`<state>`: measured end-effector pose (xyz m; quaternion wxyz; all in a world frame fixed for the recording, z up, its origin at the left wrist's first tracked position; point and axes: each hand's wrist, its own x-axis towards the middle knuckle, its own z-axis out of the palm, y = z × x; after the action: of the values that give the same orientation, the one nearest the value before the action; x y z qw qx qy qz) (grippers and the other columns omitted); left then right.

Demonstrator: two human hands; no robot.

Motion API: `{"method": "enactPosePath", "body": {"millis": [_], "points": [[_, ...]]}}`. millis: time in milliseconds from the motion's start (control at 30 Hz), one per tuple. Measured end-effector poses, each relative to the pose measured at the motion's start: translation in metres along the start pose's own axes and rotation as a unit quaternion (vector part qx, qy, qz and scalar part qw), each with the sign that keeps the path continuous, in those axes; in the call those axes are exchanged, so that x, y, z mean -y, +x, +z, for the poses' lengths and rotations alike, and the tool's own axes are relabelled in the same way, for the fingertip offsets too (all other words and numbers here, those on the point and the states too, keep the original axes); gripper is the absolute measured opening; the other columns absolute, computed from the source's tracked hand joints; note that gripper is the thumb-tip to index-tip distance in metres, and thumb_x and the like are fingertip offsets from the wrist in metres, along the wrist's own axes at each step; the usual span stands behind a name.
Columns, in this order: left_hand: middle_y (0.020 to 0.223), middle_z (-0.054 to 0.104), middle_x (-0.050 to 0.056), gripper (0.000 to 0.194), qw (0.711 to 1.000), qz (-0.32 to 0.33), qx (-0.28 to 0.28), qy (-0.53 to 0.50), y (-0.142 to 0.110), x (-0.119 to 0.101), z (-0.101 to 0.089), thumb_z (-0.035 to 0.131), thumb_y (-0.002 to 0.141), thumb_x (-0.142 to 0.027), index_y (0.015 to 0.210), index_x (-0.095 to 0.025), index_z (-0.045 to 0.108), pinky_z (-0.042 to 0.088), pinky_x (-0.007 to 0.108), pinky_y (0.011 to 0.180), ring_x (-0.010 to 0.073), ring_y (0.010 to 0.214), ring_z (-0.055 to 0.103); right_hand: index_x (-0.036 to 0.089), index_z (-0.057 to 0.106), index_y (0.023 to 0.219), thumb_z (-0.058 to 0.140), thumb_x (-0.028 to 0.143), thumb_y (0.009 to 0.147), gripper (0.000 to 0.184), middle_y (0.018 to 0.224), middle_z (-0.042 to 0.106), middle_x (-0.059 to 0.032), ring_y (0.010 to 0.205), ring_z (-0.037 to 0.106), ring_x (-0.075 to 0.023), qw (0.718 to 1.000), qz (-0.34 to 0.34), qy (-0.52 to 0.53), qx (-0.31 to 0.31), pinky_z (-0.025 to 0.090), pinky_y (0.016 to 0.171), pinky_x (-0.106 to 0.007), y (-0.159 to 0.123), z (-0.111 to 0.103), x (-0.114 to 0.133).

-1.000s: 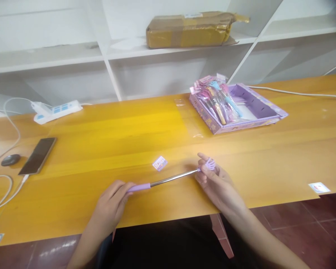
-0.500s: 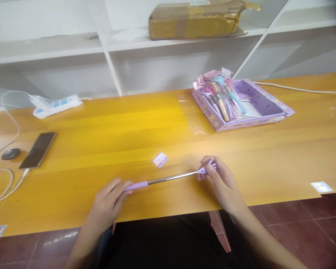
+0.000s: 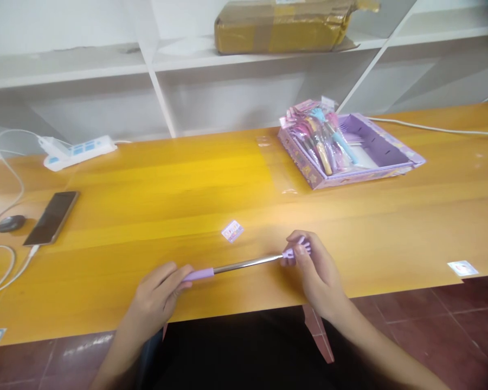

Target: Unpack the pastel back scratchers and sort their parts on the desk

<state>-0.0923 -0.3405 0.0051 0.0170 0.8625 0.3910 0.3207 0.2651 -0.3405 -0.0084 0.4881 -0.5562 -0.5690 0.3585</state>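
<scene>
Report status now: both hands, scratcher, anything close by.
Left hand gripping scratcher by its handle. Right hand holding its head. Metal shaft bare between them. Card just beyond, not touching; tray farther back.

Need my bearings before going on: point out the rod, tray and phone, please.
Rod [image 3: 248,264]: head view, on its metal shaft.
Tray [image 3: 361,177]: head view, on its near outer wall.
Phone [image 3: 52,218]: head view, on its dark screen.
</scene>
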Motion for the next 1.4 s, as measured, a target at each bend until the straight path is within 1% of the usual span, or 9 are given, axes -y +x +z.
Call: {"method": "enactPosePath", "body": {"millis": [500, 567, 667, 767, 867, 967, 1067, 1233, 1400], "points": [[0.084, 0.06, 0.002, 0.018, 1.0, 0.002, 0.016, -0.004, 0.006, -0.015, -0.003, 0.054, 0.113, -0.02, 0.122, -0.017, 0.069, 0.042, 0.026, 0.063, 0.0132, 0.067, 0.053, 0.026, 0.058, 0.125, 0.046, 0.045, 0.116, 0.024, 0.076, 0.061, 0.0015, 0.066, 0.06, -0.0166, 1.0, -0.016, -0.02, 0.0, 0.049, 0.062, -0.029, -0.015, 0.014, 0.012], [0.084, 0.06, 0.003, 0.018, 1.0, 0.005, 0.014, -0.001, 0.007, -0.014, -0.002, 0.054, 0.113, -0.02, 0.123, -0.017, 0.069, 0.042, 0.026, 0.063, 0.0133, 0.068, 0.053, 0.026, 0.056, 0.127, 0.043, 0.045, 0.117, 0.025, 0.074, 0.062, 0.0021, 0.064, 0.061, -0.0166, 0.999, -0.014, -0.039, 0.019, 0.05, 0.061, -0.029, -0.012, 0.012, 0.012], [0.085, 0.061, 0.002, 0.018, 0.999, -0.023, 0.024, -0.014, 0.009, -0.011, -0.003, 0.054, 0.114, -0.022, 0.123, -0.018, 0.069, 0.044, 0.025, 0.064, 0.0129, 0.068, 0.056, 0.026, 0.054, 0.14, 0.046, 0.046, 0.116, 0.032, 0.081, 0.068, 0.0, 0.069, 0.068, -0.0188, 0.987, -0.018, -0.12, 0.101, 0.055, 0.064, -0.03, -0.001, 0.001, 0.013], [0.086, 0.064, 0.001, 0.017, 0.996, -0.063, 0.043, -0.037, 0.01, -0.008, -0.006, 0.054, 0.114, -0.025, 0.12, -0.02, 0.069, 0.047, 0.023, 0.065, 0.0126, 0.07, 0.06, 0.026, 0.05, 0.155, 0.058, 0.046, 0.111, 0.049, 0.117, 0.074, -0.0123, 0.093, 0.076, -0.0256, 0.954, -0.103, -0.232, 0.162, 0.063, 0.077, -0.037, 0.007, -0.014, 0.009], [0.088, 0.068, 0.0, 0.016, 0.993, -0.084, 0.057, -0.062, 0.009, -0.006, -0.011, 0.055, 0.114, -0.029, 0.115, -0.021, 0.069, 0.05, 0.022, 0.068, 0.0124, 0.073, 0.064, 0.027, 0.058, 0.151, 0.051, 0.031, 0.114, 0.038, 0.131, 0.07, -0.0164, 0.107, 0.076, -0.0279, 0.918, -0.215, -0.294, 0.155, 0.064, 0.085, -0.04, 0.007, -0.026, 0.003], [0.086, 0.068, -0.001, 0.017, 0.99, -0.09, 0.081, -0.075, 0.009, -0.008, -0.013, 0.057, 0.114, -0.034, 0.11, -0.021, 0.068, 0.05, 0.022, 0.068, 0.0117, 0.072, 0.064, 0.027, 0.066, 0.142, 0.044, 0.018, 0.113, 0.038, 0.125, 0.073, -0.0138, 0.111, 0.075, -0.0268, 0.9, -0.271, -0.295, 0.172, 0.065, 0.09, -0.039, 0.003, -0.034, -0.001], [0.085, 0.067, -0.001, 0.019, 0.992, -0.067, 0.093, -0.051, 0.009, -0.009, -0.011, 0.058, 0.113, -0.036, 0.114, -0.021, 0.07, 0.05, 0.023, 0.068, 0.0126, 0.071, 0.064, 0.026, 0.067, 0.141, 0.045, 0.014, 0.112, 0.039, 0.115, 0.077, -0.012, 0.104, 0.076, -0.0262, 0.902, -0.296, -0.261, 0.177, 0.065, 0.086, -0.038, 0.002, -0.036, 0.0], [0.086, 0.067, 0.002, 0.019, 0.998, 0.026, 0.059, 0.004, 0.01, -0.007, -0.002, 0.052, 0.114, -0.024, 0.12, -0.019, 0.07, 0.047, 0.025, 0.063, 0.0135, 0.068, 0.061, 0.026, 0.073, 0.125, 0.047, 0.013, 0.11, 0.032, 0.093, 0.073, -0.0082, 0.081, 0.069, -0.0222, 0.907, -0.304, -0.242, 0.161, 0.059, 0.07, -0.034, 0.005, -0.032, -0.002], [0.082, 0.062, 0.0, 0.02, 0.996, 0.051, 0.07, 0.008, 0.012, -0.009, 0.001, 0.051, 0.113, -0.016, 0.126, -0.018, 0.066, 0.045, 0.025, 0.062, 0.0126, 0.065, 0.056, 0.025, 0.072, 0.123, 0.047, 0.008, 0.108, 0.034, 0.089, 0.071, -0.0069, 0.077, 0.064, -0.0203, 0.91, -0.319, -0.219, 0.151, 0.056, 0.067, -0.032, 0.004, -0.027, -0.01]]}}
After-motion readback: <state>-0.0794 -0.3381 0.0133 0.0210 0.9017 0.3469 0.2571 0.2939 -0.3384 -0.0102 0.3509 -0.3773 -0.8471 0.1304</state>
